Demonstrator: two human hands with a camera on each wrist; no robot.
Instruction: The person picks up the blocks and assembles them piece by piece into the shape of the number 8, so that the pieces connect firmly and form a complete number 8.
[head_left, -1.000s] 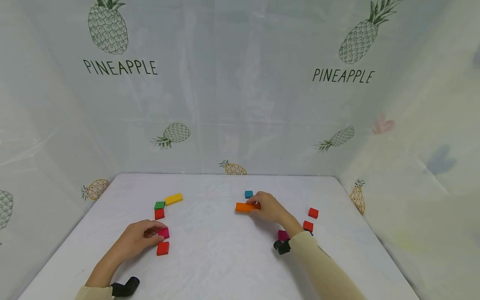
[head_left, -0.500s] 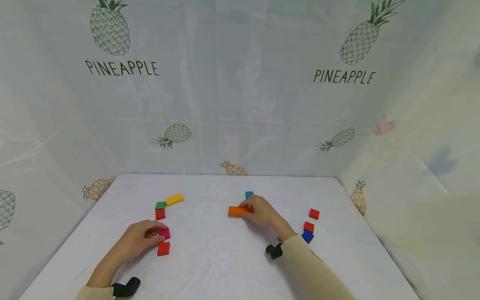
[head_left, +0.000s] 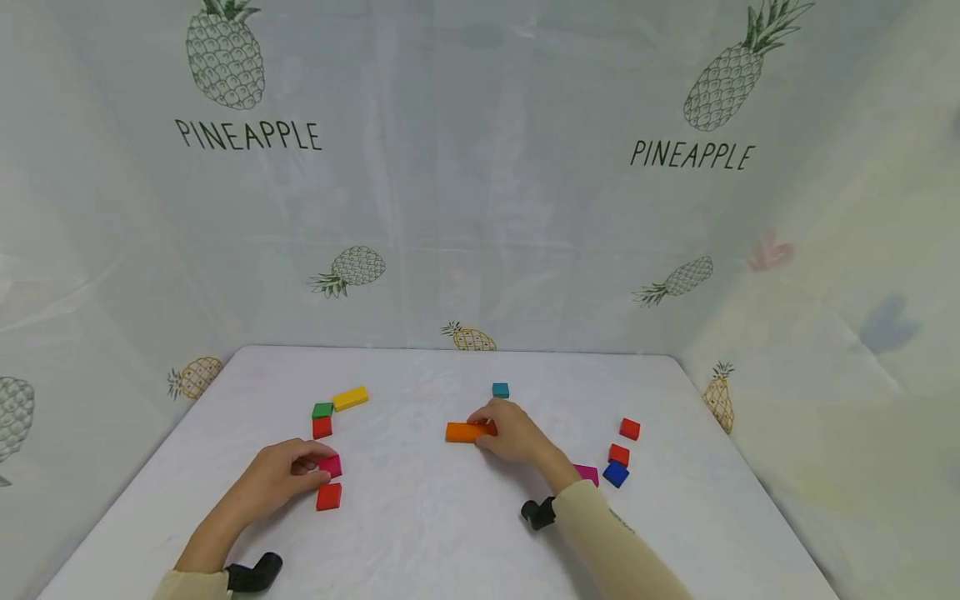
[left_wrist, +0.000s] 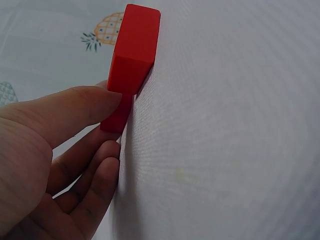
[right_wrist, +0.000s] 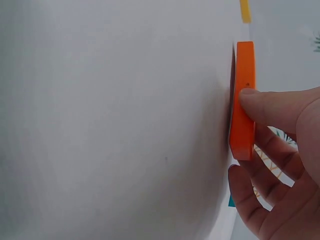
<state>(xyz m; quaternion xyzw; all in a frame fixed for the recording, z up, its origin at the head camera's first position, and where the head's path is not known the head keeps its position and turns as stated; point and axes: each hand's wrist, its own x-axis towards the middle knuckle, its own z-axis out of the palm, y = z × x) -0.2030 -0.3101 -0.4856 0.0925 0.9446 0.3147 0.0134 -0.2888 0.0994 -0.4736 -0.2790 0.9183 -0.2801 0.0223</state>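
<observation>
I watch remotely as the right hand (head_left: 513,432) pinches the orange block (head_left: 461,432) at its fingertips, long axis running crosswise toward the side of the farther left hand (head_left: 272,478), which pinches a pink block (head_left: 333,466).

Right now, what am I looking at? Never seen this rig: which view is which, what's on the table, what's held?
No robot: these are a person's bare hands. The wide picture comes from a head-worn camera looking forward and down; the two close-ups come from a camera on each wrist. The left hand pinches a pink block; the right hand holds a long orange block. The white table also has, at left, a yellow block, green block and two red blocks; beyond the right hand, a teal block; at right, two more red blocks, a blue block and a partly hidden magenta block.
</observation>
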